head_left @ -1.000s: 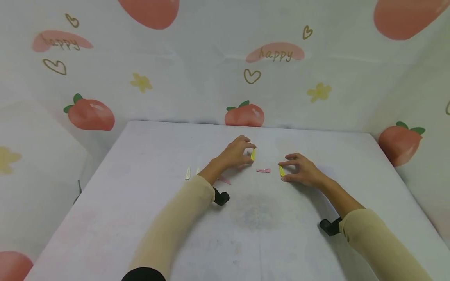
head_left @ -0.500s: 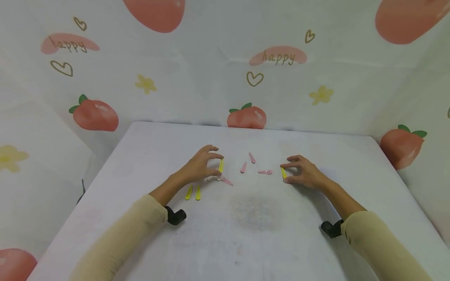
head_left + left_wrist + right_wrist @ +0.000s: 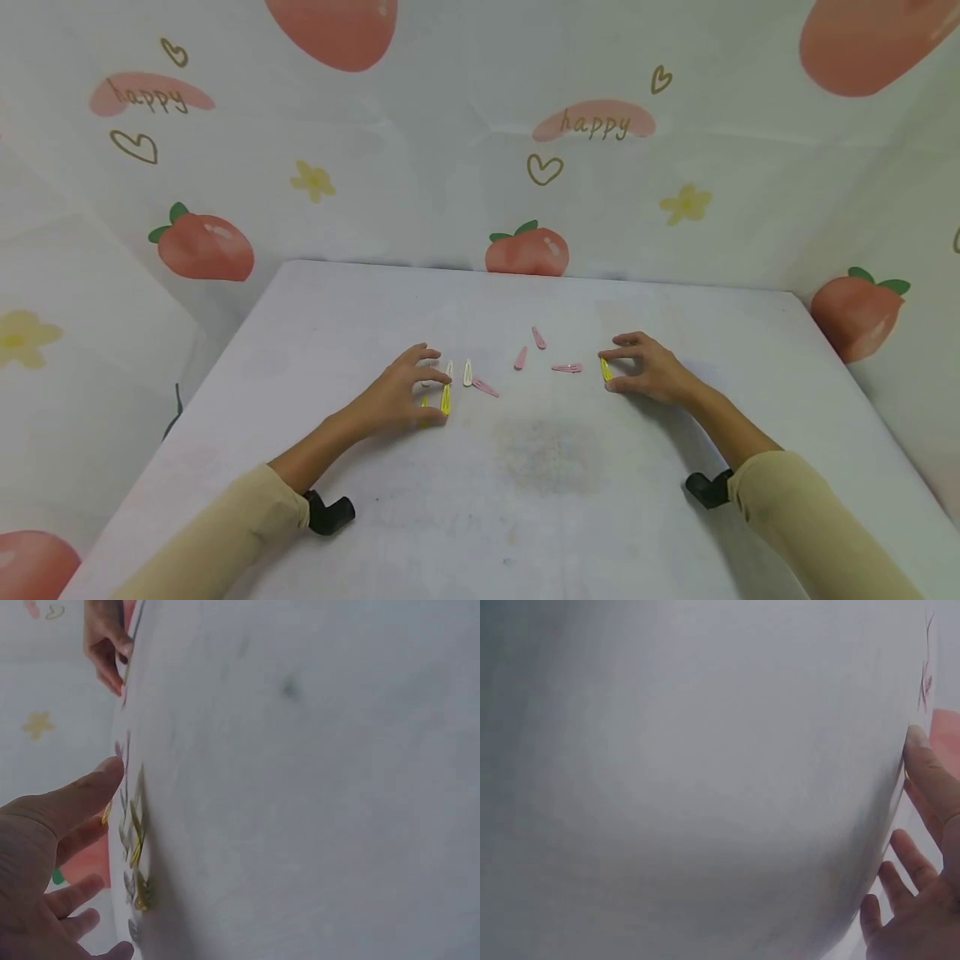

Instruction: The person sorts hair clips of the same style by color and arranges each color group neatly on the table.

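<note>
My left hand [image 3: 397, 392] pinches a yellow hair clip [image 3: 446, 398] between thumb and finger, low over the left middle of the table. Another yellow clip [image 3: 424, 410] shows partly behind those fingers. Just beyond stand out white hair clips, one [image 3: 468, 372] lying right of the hand and another [image 3: 450, 367] directly above the held clip. To the right, my right hand [image 3: 651, 367] pinches a yellow hair clip [image 3: 606, 369] by its ends, close to the tabletop. In the left wrist view the thumb [image 3: 101, 784] and fingers partly hide the held clip.
Pink hair clips lie between the hands: one [image 3: 539, 337] farthest back, one [image 3: 521, 358] beside it, one [image 3: 567, 367] sideways near the right hand, one [image 3: 486, 387] by the white clips. The white table [image 3: 637, 517] ends at a peach-printed backdrop [image 3: 420, 108].
My left hand has carried its yellow clip left and nearer to me, from beside the pink clips to beside the other yellow ones. The right hand has stayed nearly still.
</note>
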A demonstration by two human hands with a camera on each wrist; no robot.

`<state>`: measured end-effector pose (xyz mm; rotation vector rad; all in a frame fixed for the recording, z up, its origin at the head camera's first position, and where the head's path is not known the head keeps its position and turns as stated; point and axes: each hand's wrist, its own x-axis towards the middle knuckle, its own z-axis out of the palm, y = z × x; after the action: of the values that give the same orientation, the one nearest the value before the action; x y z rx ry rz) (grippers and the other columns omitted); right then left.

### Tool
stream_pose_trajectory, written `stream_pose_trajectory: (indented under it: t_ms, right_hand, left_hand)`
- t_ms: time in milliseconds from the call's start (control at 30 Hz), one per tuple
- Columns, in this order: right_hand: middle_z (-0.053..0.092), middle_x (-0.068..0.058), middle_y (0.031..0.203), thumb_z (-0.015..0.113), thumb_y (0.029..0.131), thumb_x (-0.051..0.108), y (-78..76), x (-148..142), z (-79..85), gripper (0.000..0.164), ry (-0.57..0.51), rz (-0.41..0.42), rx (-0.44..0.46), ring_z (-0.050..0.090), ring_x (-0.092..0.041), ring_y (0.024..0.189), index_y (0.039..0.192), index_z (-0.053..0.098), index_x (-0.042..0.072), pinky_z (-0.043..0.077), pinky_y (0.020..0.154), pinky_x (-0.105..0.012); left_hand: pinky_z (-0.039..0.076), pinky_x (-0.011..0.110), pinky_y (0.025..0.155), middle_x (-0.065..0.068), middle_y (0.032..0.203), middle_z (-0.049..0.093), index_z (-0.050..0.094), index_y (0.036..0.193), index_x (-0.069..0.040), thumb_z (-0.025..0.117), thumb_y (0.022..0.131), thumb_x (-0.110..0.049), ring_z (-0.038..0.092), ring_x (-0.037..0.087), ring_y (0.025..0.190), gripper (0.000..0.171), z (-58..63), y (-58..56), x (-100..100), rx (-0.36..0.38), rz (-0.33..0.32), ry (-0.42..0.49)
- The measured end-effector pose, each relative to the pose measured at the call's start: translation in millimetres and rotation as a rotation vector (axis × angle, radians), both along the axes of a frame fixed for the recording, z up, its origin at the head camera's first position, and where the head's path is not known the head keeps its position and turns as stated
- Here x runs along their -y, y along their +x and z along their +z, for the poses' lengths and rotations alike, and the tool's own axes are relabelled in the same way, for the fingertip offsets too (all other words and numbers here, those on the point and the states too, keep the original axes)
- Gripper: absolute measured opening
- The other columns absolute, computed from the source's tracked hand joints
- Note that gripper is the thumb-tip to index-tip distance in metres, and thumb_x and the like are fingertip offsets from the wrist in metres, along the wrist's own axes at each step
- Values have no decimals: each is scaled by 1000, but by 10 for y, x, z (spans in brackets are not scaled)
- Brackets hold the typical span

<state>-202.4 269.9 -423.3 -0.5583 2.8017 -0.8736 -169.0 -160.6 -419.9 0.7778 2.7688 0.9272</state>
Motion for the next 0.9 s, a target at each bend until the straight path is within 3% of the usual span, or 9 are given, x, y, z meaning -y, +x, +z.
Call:
stream_pose_trajectory:
  t_ms: [233,600,767,900]
  right_hand:
    - [45,-27,142,82,82,27,4,-9,-15,54,3,-12,-5,36,-51,134,127,67,2,28,105,-70]
    - [50,-27,138,83,81,28,-8,31,18,53,19,-10,-44,36,-50,134,125,68,2,29,105,-69]
    - [53,-26,135,84,80,26,44,233,104,52,-40,-41,-85,36,-46,135,123,69,1,30,107,-66]
    - [56,-20,133,85,79,25,168,555,205,52,-90,5,-87,45,-40,129,122,69,2,37,105,-61]
  left_hand:
    - [28,64,110,16,147,47,76,114,-11,90,71,-32,22,41,147,49,-56,71,-11,-35,-31,-30]
    - [14,68,113,17,153,42,77,114,-13,91,70,-35,12,40,150,51,-71,76,15,-70,-38,-66]
    - [11,71,112,17,154,40,77,115,-15,90,70,-38,11,40,151,52,-63,69,11,-64,-28,-103]
    - [10,72,111,18,154,40,76,115,-16,90,70,-38,12,41,150,53,-49,70,6,-56,-27,-111]
